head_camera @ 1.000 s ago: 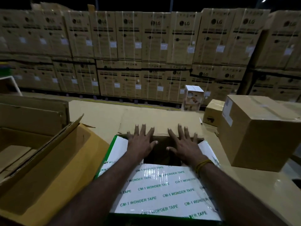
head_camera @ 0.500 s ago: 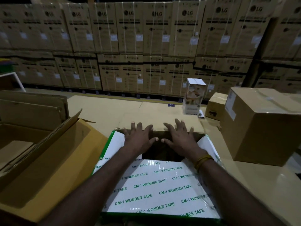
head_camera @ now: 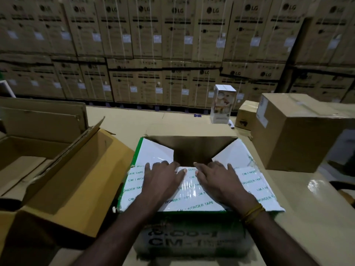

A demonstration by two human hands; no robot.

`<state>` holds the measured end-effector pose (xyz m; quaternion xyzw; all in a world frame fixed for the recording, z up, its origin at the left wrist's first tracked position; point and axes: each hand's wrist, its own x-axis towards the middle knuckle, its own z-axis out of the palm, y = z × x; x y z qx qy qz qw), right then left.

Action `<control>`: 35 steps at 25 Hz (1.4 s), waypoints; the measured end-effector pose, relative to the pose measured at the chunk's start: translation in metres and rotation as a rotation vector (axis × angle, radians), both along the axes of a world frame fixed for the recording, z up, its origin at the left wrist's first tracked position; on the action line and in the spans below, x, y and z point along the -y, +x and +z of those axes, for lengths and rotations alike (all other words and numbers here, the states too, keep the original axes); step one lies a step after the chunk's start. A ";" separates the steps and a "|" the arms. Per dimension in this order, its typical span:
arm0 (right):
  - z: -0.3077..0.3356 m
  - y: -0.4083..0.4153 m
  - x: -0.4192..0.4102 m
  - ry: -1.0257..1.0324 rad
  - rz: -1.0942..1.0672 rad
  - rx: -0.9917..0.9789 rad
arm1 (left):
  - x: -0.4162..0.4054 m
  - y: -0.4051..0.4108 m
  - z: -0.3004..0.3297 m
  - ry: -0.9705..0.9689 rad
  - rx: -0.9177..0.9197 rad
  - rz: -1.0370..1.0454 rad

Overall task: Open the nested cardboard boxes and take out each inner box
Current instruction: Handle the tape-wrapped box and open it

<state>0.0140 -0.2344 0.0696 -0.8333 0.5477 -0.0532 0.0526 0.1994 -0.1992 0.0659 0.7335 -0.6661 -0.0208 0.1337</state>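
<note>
both hands, left point(head_camera: 162, 179) and right point(head_camera: 218, 179), grip open, flat on the white box's near flap point(head_camera: 192, 196)

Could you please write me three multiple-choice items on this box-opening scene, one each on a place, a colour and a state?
1. Where do both hands rest?
A. on the near flap of the white box
B. on the sealed brown box
C. inside the open brown carton

2. What colour is the lettering on the white flaps?
A. red
B. green
C. blue

3. What state is the white box's top in?
A. taped shut
B. far flap folded open, dark inside showing
C. all flaps cut off

Answers: A, the left hand and right hand lie on the near flap of the white box; B, the WONDER TAPE print is green; B, the far flap lies back.
</note>
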 end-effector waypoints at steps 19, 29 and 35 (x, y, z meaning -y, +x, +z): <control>0.049 -0.025 -0.137 -0.871 0.026 0.186 | -0.116 -0.013 0.038 -1.066 -0.055 -0.176; -0.008 -0.045 -0.217 -0.829 0.098 0.218 | -0.216 -0.038 0.004 -0.608 -0.105 -0.072; -0.055 -0.049 -0.228 -0.517 0.002 0.136 | -0.211 -0.031 -0.032 -0.028 -0.095 -0.216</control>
